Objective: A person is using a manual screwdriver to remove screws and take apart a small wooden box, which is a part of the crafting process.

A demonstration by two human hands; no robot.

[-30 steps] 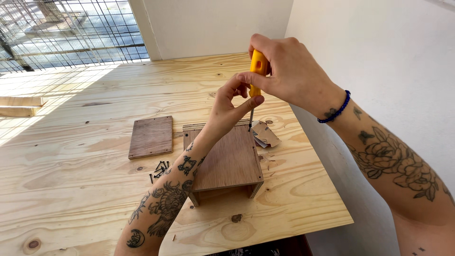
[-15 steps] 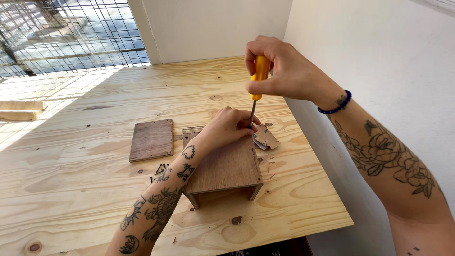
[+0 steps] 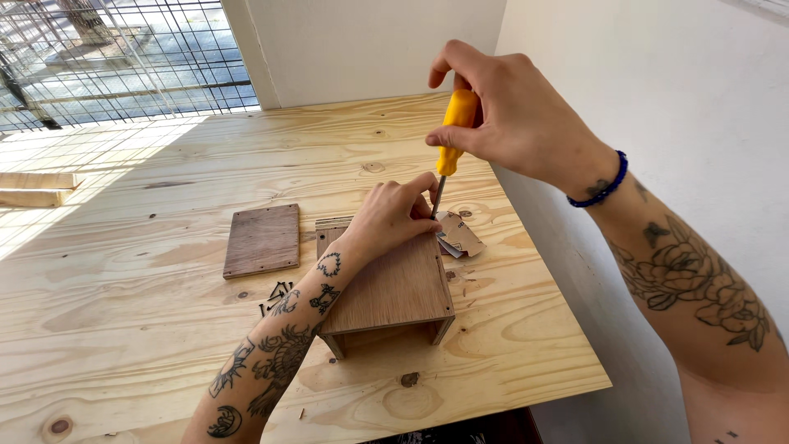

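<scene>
My right hand [image 3: 509, 115] grips a yellow-handled screwdriver [image 3: 454, 136] held upright, its metal shaft pointing down at the far right corner of a small brown wooden box [image 3: 394, 292]. My left hand [image 3: 393, 215] rests on the far edge of the box top, fingers curled close around the screwdriver tip. The box stands on a light plywood table [image 3: 164, 329], open at its near side.
A loose square brown panel [image 3: 263, 240] lies left of the box. Several dark screws [image 3: 275, 298] lie scattered near my left forearm. A torn piece of cardboard [image 3: 460, 234] lies right of the box. Wood offcuts [image 3: 33, 189] sit far left. A white wall borders the table's right edge.
My left hand has dropped from the screwdriver handle onto the box top, by the tip. My right hand stays on the handle, the tool now upright at the box corner.
</scene>
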